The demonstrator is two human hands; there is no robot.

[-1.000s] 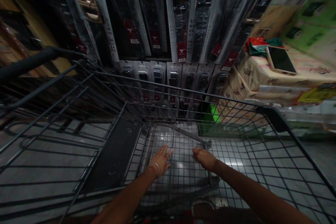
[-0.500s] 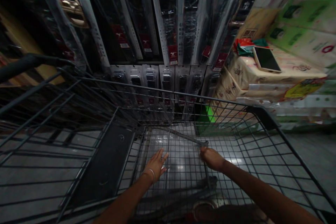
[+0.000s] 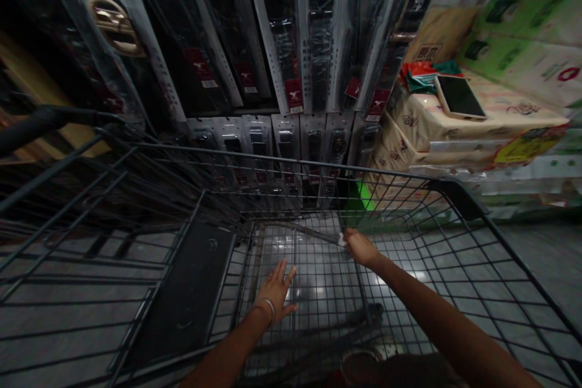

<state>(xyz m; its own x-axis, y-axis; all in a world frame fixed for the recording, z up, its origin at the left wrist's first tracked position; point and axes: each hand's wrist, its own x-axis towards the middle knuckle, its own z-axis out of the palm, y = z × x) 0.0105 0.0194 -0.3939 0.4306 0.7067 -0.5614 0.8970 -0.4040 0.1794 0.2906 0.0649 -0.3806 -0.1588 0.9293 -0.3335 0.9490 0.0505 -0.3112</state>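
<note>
Both of my hands are inside a dark wire shopping cart. My left hand, with a thin bracelet at the wrist, has its fingers spread over the wire mesh and holds nothing. To its right, my right hand is closed on a small white thing that peeks out at the fingertips; it is too small to name. The white thing is over the mesh, by the end of a grey bar seen below it.
Packaged belts hang ahead. At the right, a phone and a red and green packet lie on stacked tissue packs. A dark panel is on the cart's left side. A shoe shows below the mesh.
My right hand has moved a little up and away, and a bit of white now shows at its fingertips. My left hand has shifted slightly right, still spread.
</note>
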